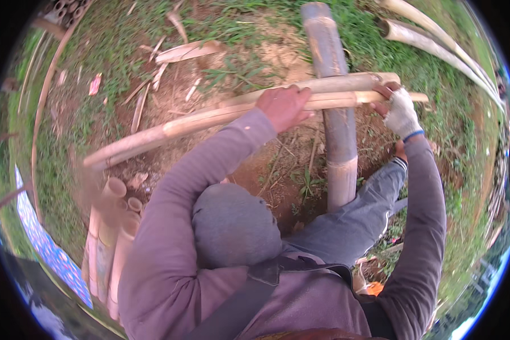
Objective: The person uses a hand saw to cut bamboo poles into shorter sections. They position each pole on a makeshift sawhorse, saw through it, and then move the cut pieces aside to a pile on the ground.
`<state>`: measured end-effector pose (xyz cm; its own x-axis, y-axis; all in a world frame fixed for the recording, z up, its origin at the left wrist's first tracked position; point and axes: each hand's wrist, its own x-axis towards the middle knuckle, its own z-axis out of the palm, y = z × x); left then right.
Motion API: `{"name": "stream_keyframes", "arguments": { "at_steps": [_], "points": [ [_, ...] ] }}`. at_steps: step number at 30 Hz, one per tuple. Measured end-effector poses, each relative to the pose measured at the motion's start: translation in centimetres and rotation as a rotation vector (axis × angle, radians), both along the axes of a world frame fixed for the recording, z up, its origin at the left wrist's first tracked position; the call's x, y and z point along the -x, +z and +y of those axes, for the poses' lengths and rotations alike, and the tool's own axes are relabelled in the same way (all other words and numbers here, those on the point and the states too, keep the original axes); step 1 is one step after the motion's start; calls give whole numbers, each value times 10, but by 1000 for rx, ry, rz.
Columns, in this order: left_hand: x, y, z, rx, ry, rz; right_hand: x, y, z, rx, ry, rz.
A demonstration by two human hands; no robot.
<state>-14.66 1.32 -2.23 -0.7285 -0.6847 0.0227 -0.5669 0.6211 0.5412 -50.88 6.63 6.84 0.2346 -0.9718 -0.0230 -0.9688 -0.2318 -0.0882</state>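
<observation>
A long pale bamboo pole slants from the lower left up to the right. Just behind it runs a second bamboo length, close against it over much of its run. Both cross over a thick grey bamboo log that lies away from me. My left hand, bare, is closed over the poles just left of the log. Near their right end, my right hand, in a white fingerless glove, grips the front pole, with fingertips beside the rear one. The undersides of both grips are hidden.
Cut bamboo tubes lie beside my left arm. Split bamboo strips litter the grass and dirt ahead. Long bamboo poles lie at the far right. My bent knee and outstretched leg are near the log.
</observation>
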Motion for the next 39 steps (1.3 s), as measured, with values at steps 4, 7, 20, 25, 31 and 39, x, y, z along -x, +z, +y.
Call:
{"name": "stream_keyframes", "arguments": {
  "at_steps": [4,7,20,25,31,39],
  "points": [
    [12,4,1,40,-9,70,21,-10,9,-55,-118,-44],
    [15,-2,1,146,-7,103,25,-22,12,3,-145,-9],
    [17,-23,-14,191,68,136,-29,-62,261,29,-768,94],
    [15,-8,-64,445,187,27,-57,-38,339,124,-1037,-53],
    [-4,-19,-49,304,-57,151,-71,-44,355,227,-1117,-97],
    [-84,-10,17,302,-64,-68,-101,-52,360,533,-1120,-202]
  ]
}}
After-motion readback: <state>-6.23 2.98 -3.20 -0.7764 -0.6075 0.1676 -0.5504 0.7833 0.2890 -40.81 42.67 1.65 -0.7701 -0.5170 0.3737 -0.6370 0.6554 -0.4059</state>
